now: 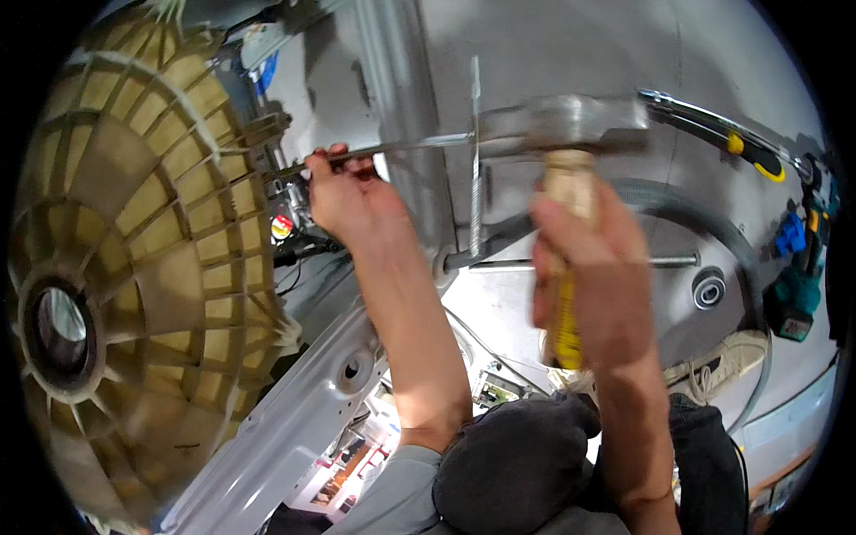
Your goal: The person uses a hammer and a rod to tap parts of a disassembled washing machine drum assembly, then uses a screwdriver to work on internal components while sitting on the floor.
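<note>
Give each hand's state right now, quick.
Left hand: closed, fingers holding the metal rod.
Right hand: closed, holding the hammer.

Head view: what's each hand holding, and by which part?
Right hand: hammer, by its handle, below the head. Left hand: long metal rod, toward its end nearest the ribbed tub.
</note>
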A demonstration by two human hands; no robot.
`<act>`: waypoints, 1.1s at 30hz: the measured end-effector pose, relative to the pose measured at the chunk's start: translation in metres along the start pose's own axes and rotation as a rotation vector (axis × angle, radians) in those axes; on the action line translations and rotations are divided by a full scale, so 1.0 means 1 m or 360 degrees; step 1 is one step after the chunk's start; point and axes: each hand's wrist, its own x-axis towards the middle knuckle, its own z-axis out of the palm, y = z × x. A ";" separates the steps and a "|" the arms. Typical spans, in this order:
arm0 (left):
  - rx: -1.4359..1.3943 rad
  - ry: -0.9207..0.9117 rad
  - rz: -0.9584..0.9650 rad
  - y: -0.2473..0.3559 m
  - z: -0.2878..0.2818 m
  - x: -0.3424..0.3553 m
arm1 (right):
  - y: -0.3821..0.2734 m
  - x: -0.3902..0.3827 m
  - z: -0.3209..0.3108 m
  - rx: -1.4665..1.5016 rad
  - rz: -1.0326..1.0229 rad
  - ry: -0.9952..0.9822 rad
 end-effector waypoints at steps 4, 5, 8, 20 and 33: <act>-0.0002 -0.0017 0.0055 0.004 0.013 -0.006 | -0.010 -0.013 -0.051 -0.0320 -0.0261 0.0386; 0.0012 -0.0014 0.0037 0.006 0.010 -0.008 | -0.010 -0.016 -0.073 -0.0434 -0.0295 0.0391; 0.0133 0.0044 0.0089 0.009 0.010 -0.016 | -0.010 -0.014 -0.125 -0.0466 -0.0473 0.0463; 0.0011 -0.0488 -0.0354 0.019 0.008 -0.063 | -0.003 -0.015 -0.203 -0.0875 -0.0494 0.0568; 0.0723 -0.0994 -0.0619 -0.077 -0.041 -0.191 | -0.028 0.059 -0.241 -0.1428 -0.0686 0.0384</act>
